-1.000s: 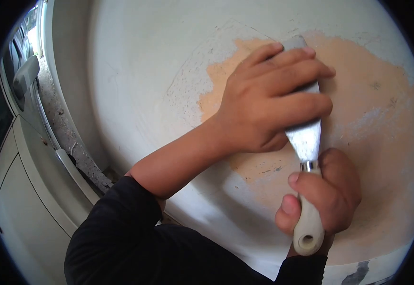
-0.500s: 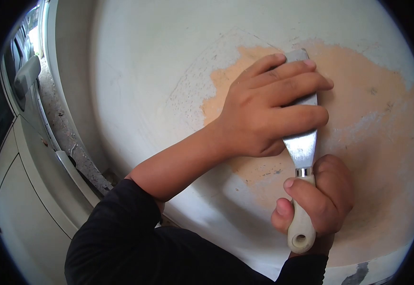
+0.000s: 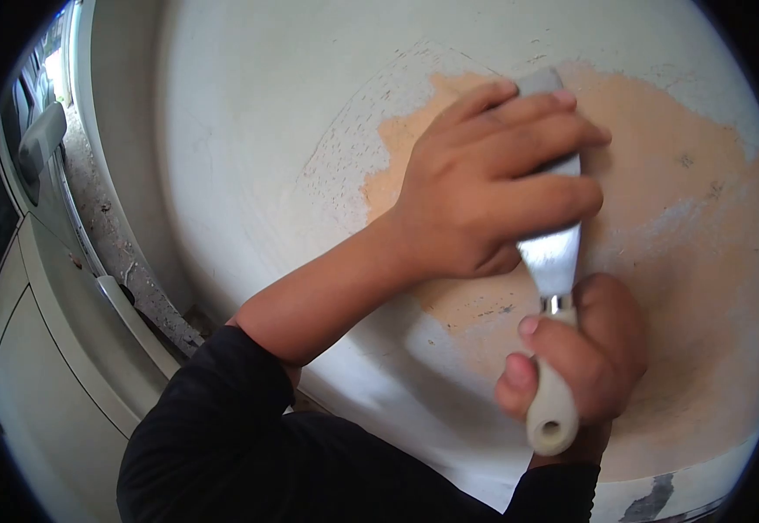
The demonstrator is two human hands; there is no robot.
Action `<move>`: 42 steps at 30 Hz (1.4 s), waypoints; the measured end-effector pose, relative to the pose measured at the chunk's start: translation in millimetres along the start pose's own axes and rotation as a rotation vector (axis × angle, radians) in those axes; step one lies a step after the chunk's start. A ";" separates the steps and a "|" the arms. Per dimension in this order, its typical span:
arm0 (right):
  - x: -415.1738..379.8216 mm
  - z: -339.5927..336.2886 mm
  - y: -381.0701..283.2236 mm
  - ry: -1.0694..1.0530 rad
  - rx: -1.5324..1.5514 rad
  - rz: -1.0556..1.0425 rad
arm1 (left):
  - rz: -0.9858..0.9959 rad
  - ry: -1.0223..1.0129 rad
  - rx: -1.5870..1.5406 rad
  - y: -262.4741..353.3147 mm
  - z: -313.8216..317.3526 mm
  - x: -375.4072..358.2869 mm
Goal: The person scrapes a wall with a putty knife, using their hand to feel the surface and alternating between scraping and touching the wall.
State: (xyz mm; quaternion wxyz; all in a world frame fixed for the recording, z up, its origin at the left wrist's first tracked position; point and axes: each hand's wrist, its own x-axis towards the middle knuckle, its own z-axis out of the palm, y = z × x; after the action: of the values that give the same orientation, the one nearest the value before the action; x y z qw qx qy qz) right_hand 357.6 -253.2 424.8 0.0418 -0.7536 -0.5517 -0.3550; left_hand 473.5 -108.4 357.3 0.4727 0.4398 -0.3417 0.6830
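My right hand (image 3: 593, 353) is wrapped around the pale handle of a putty knife (image 3: 552, 261), thumb along the handle's side. The handle's hanging hole faces down toward me. Over the metal blade lies my left hand (image 3: 497, 174), its fingers spread and stretched across it, the thumb tucked low and partly hidden. The blade's grey tip shows above the fingers. Beneath both hands is a curved whitish panel (image 3: 240, 157) with a large orange-beige patch (image 3: 650, 157) of ragged outline. Small pits and scratch marks dot the panel left of the patch.
At the left is a light-coloured vehicle (image 3: 53, 349) with a side mirror (image 3: 41, 139). Rough, debris-strewn ground (image 3: 122, 244) runs between it and the panel. A dark grey mark (image 3: 650, 499) sits near the panel's lower edge.
Both hands and the putty knife have shifted slightly upward in view, with some motion blur now. The hold on the handle and the left fingers' spread on the blade look the same.
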 end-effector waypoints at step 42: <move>11.1 3.5 -0.3 0.038 -0.049 0.039 | 0.100 -0.043 -0.039 -17.7 4.5 14.9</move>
State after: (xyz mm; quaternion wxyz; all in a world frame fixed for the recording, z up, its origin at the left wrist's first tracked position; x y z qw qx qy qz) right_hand 360.6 -242.6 428.6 0.0406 -0.7581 -0.5272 -0.3816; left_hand 489.0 -101.6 373.7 0.4388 0.4274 -0.3866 0.6895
